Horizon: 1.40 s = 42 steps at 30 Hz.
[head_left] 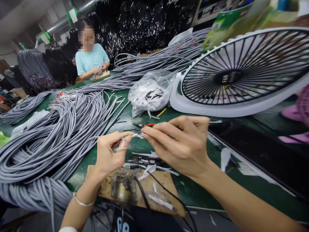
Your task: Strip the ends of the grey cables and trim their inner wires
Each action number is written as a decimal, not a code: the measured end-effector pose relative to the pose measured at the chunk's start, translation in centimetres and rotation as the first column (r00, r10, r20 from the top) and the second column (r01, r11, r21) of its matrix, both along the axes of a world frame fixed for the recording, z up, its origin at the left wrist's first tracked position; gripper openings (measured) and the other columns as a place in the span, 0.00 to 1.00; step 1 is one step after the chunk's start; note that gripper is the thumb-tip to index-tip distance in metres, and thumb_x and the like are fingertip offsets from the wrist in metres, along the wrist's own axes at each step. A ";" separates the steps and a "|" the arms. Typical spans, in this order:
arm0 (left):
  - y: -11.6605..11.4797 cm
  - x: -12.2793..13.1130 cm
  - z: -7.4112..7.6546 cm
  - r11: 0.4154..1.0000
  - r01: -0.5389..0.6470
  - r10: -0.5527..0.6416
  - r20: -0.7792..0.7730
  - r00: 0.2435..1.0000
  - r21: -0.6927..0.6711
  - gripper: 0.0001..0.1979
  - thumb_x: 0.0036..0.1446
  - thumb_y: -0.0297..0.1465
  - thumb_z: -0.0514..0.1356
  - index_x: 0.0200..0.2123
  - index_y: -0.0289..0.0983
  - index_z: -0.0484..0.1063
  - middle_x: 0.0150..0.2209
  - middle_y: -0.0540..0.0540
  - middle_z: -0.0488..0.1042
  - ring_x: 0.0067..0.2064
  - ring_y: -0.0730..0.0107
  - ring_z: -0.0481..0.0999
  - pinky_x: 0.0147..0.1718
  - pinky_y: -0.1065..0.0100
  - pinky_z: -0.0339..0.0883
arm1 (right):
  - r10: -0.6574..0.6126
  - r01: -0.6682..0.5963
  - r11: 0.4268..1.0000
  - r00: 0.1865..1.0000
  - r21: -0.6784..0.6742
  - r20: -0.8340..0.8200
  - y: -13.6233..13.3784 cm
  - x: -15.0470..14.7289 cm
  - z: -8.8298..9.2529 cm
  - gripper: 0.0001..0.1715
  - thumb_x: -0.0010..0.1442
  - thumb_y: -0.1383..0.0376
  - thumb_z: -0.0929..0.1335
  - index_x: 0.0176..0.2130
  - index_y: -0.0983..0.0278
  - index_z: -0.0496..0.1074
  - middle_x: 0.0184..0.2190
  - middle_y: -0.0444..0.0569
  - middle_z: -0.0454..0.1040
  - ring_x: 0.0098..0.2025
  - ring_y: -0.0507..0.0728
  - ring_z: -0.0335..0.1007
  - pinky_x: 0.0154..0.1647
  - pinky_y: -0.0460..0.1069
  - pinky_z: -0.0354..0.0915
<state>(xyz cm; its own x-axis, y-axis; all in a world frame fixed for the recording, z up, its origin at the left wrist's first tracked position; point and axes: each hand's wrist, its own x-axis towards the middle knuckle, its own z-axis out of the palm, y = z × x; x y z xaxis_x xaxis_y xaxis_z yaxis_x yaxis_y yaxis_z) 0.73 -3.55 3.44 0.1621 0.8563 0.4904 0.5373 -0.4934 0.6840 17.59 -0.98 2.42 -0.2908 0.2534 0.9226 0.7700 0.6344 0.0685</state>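
My left hand (111,151) is closed in a pinch, with a thin pale cable end (134,135) sticking out between thumb and forefinger. Some clear film shows against its fingers. Opposite it, the fingertips of my right hand (182,145) are pressed together right at the tip of that end; what exactly lies between them is too small to make out. Just behind the fingertips lies a tool with orange handles (151,124), partly covered by my right hand. Dark snips (142,159) rest on the green table below the hands, among white scraps.
Bundles of grey cable (65,129) fill the left side. A clear bag of white pieces (151,93) and a white fan (231,77) stand behind my hands. A wooden board (166,188) with a metal fixture (122,191) is nearest me. A person (93,61) works across the table (193,193).
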 end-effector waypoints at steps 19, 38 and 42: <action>0.2 0.0 -0.4 0.962 0.016 0.046 -0.218 0.975 0.274 0.09 0.55 0.25 0.55 0.32 0.32 0.76 0.18 0.51 0.67 0.18 0.79 0.59 0.19 0.73 0.52 | 0.238 -0.296 0.903 0.948 -0.312 -0.210 0.2 -0.6 -0.9 0.13 0.60 0.66 0.63 0.25 0.65 0.70 0.18 0.43 0.68 0.22 0.49 0.58 0.26 0.47 0.51; 0.7 0.0 -0.4 0.901 0.215 -0.076 -0.352 0.933 0.376 0.08 0.56 0.28 0.54 0.30 0.33 0.72 0.19 0.50 0.68 0.19 0.77 0.59 0.20 0.73 0.53 | 0.148 -0.753 0.071 0.657 -0.655 -0.739 0.5 -0.4 0.1 0.23 0.47 0.49 0.68 0.21 0.66 0.65 0.16 0.41 0.59 0.18 0.46 0.49 0.17 0.44 0.48; 0.7 0.0 -0.8 0.925 0.149 -0.055 -0.265 0.963 0.349 0.05 0.56 0.27 0.54 0.30 0.33 0.69 0.22 0.50 0.71 0.18 0.79 0.59 0.17 0.74 0.52 | 0.100 -0.830 0.029 0.556 -0.557 -0.825 0.2 -1.2 -0.1 0.27 0.45 0.44 0.67 0.22 0.65 0.63 0.15 0.37 0.52 0.17 0.45 0.43 0.15 0.43 0.44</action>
